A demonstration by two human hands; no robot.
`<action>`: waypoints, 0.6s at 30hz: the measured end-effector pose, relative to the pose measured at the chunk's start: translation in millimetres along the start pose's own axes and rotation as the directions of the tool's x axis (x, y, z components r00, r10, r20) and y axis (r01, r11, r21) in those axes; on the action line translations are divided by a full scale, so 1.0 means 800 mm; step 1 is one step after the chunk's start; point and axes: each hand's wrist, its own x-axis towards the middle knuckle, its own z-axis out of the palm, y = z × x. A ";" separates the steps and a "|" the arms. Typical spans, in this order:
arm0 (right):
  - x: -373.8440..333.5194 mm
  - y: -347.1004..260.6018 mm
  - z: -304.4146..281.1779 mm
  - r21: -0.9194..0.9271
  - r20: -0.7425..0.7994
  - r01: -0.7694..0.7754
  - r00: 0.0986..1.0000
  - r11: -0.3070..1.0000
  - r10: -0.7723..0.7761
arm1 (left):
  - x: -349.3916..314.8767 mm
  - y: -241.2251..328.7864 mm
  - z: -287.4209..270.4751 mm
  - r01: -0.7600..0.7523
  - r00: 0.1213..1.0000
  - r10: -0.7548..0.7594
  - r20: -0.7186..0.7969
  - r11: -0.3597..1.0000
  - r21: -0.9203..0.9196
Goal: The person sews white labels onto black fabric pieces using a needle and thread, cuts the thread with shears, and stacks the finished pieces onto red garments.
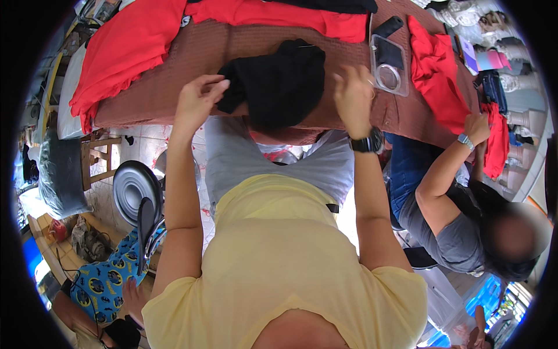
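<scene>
A crumpled black cloth point(282, 87) lies at the near edge of the brown-covered table, part of it hanging toward my lap. My left hand point(199, 103) is at its left side, with thumb and forefinger closed on the cloth's edge. My right hand point(353, 98), with a dark watch on the wrist, is raised just to the right of the cloth and apart from it. Its fingers are bent and smeared by motion, so whether they hold anything small cannot be made out.
Red cloths point(131, 49) lie on the brown table cover point(197, 49). A clear plastic case point(390, 63) and a black cylinder point(388, 27) sit at the right. A co-worker's hand point(476, 128) holds red fabric point(436, 75). A round black stool point(137, 192) stands at left.
</scene>
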 end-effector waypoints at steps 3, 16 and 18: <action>-0.035 0.035 -0.015 -0.134 0.043 -0.230 0.970 0.964 0.238 | -0.001 0.015 -0.008 -0.211 0.946 0.247 -0.208 0.960 0.182; -0.044 0.083 -0.006 0.113 0.114 -0.325 0.943 0.939 0.313 | 0.094 0.020 0.107 -0.410 0.889 0.458 0.022 0.772 0.487; -0.040 0.065 -0.025 0.214 0.074 -0.360 0.933 0.908 0.352 | 0.102 0.010 0.102 -0.398 0.905 0.425 0.024 0.826 0.400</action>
